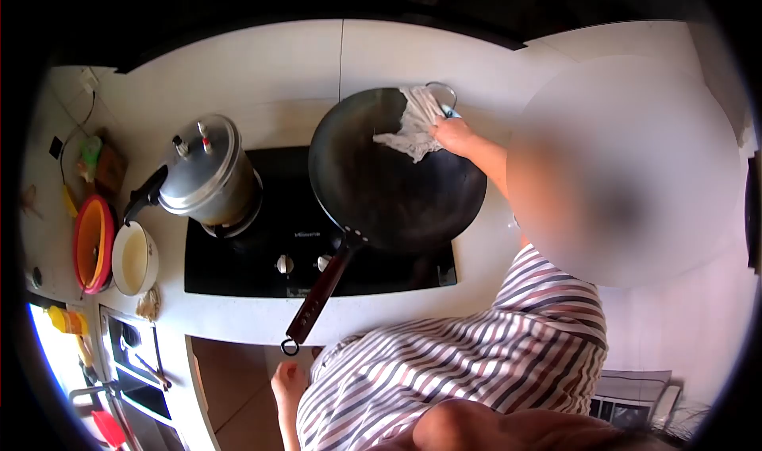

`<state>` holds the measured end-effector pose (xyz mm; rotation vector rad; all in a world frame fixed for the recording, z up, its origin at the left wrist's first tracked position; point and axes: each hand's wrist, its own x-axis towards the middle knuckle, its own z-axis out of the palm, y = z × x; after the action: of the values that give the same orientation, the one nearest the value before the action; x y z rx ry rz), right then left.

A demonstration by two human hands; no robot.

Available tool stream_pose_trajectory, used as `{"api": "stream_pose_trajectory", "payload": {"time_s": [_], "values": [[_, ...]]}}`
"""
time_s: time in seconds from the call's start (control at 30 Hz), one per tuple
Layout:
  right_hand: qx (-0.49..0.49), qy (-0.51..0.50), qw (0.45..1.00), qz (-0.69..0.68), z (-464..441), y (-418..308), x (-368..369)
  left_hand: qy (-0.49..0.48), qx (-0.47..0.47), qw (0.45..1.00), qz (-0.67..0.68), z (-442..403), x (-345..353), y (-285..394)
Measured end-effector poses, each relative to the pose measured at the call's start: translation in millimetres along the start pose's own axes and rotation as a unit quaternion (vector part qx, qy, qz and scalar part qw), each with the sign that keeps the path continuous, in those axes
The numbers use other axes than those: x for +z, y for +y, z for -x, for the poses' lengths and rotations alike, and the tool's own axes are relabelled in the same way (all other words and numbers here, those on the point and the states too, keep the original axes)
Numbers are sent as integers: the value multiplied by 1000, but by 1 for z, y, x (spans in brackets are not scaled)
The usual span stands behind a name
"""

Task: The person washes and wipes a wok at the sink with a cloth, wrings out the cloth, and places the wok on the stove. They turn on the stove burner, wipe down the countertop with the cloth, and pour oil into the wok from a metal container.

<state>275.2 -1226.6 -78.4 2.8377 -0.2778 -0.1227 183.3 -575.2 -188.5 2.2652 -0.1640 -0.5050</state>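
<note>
A large dark wok sits on the right side of the black gas stove, its brown handle angled toward the front left. My right hand reaches to the wok's far right rim and is closed on a pale, crumpled cloth, which drapes over the rim and lies against the inner wall. Behind the cloth, a wire loop stands at the rim. My left hand is low at the counter's front edge, just below the handle's end ring and apart from it. Its fingers are curled, with nothing visible in them.
A pressure cooker with a black handle stands on the left burner. Farther left are a cream bowl and a red basin. The sink area lies at lower left. A blurred patch covers the right side.
</note>
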Motion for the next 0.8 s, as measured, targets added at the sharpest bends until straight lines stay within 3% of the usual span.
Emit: {"api": "stream_pose_trajectory", "payload": {"time_s": [0.1, 0.17, 0.23, 0.27, 0.3, 0.33, 0.37, 0.4, 0.5, 0.57, 0.63, 0.67, 0.7, 0.8], "values": [[-4, -37, 999, -33, 20, -26, 21, -22, 27, 999, -21, -7, -7, 23], [-8, -82, 986, -143, 23, -61, 30, -33, 27, 999, -9, -12, -4, 21], [1, -46, 960, -276, 17, -98, 40, -42, 30, 999, 5, -16, -3, 27], [-2, -43, 972, -231, 9, -116, 41, -47, 32, 998, 28, -16, -3, 34], [102, -146, 893, -414, 14, -136, 12, -51, 35, 997, 51, -13, -5, 37], [92, -215, 849, -474, 18, -151, -9, -49, 26, 998, 42, -13, -4, 35], [20, -265, 809, -524, 17, -164, -5, -44, 30, 998, 42, -13, -5, 32], [14, -261, 785, -562, 29, -179, -24, -42, 28, 998, 35, -12, -5, 27], [-104, -415, 733, -528, 55, -169, -68, -47, 36, 998, 39, -9, -4, 6], [-196, -478, 773, -369, 67, -139, -88, -33, 41, 998, 33, -7, -7, -4], [-206, -508, 812, -201, 86, -101, -110, -30, 52, 998, 36, -7, -9, -11], [-181, -460, 860, -129, 95, -74, -104, -28, 58, 997, 36, -7, -10, -14], [-128, -364, 911, -145, 106, -47, -113, -32, 63, 997, 39, -7, -11, -16], [135, -180, 945, -238, 132, -18, -195, -29, 76, 995, 49, -9, -10, -16]]}}
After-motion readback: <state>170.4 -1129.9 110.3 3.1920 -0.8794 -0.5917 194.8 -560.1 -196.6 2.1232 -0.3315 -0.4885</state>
